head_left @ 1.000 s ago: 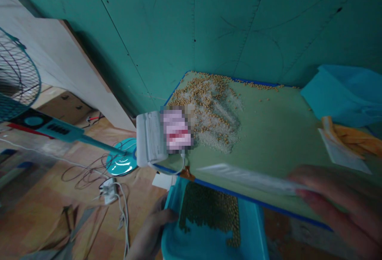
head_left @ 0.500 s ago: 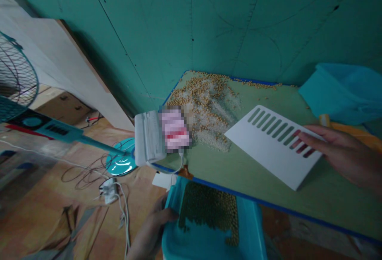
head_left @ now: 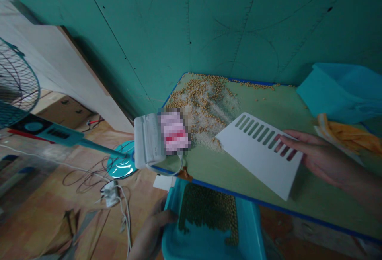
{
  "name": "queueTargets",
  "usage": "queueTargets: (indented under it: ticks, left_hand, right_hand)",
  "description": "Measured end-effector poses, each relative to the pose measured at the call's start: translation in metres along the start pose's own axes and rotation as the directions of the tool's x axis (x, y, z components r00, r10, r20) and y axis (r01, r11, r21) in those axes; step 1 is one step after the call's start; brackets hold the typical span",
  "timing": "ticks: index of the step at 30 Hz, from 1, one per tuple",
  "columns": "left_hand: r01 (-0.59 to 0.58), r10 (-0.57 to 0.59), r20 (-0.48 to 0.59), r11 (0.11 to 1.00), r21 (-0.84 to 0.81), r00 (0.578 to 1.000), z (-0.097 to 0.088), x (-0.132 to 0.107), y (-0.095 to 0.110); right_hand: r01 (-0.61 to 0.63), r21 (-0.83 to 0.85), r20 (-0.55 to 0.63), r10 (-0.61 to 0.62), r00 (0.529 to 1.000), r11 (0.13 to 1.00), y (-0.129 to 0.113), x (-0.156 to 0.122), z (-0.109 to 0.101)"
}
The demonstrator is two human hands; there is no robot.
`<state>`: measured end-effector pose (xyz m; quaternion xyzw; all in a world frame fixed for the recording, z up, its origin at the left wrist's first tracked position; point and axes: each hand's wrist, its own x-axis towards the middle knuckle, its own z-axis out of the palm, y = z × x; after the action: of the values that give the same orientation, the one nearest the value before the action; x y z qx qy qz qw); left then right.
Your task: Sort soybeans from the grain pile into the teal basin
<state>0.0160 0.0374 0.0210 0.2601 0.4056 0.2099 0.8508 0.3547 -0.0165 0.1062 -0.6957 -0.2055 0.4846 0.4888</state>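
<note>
In my right hand (head_left: 310, 152) is a flat white slotted scraper (head_left: 253, 160), gripped at its slotted end and held over the green tabletop (head_left: 209, 168). Its left corner reaches the edge of a spread heap of yellow soybeans (head_left: 205, 85) and pale, rice-like grains (head_left: 205, 138). My left hand (head_left: 159, 220) grips the left rim of a blue bin (head_left: 205, 248) just below the table's front edge. Inside that bin lie small dark green beans (head_left: 199, 204) with yellowish beans (head_left: 233, 216) along the right side.
A phone-like device with a blurred screen (head_left: 174, 132) leans on a white holder (head_left: 147, 140) at the table's left end. A blue container (head_left: 340, 92) and an orange cloth (head_left: 349, 136) lie at the right. A fan (head_left: 53, 126) and a power strip (head_left: 110, 194) with cables are on the left.
My right hand and the scraper have moved left and slightly toward the table's front, up to the heap's edge. My left hand still holds the bin.
</note>
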Motion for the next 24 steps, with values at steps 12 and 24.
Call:
queueTargets:
  ticks: [12,24]
  left_hand:
    - [0.003,-0.001,0.064,1.000,-0.030,0.998,0.001,0.003,-0.002]
    - [0.020,-0.020,0.021,1.000,-0.007,1.000,0.005,0.003,-0.001]
  right_hand:
    - [0.132,-0.201,0.094,-0.115,0.989,0.971,0.002,-0.004,-0.009]
    - [0.150,-0.348,-0.046,-0.177,0.983,0.925,-0.012,-0.018,-0.008]
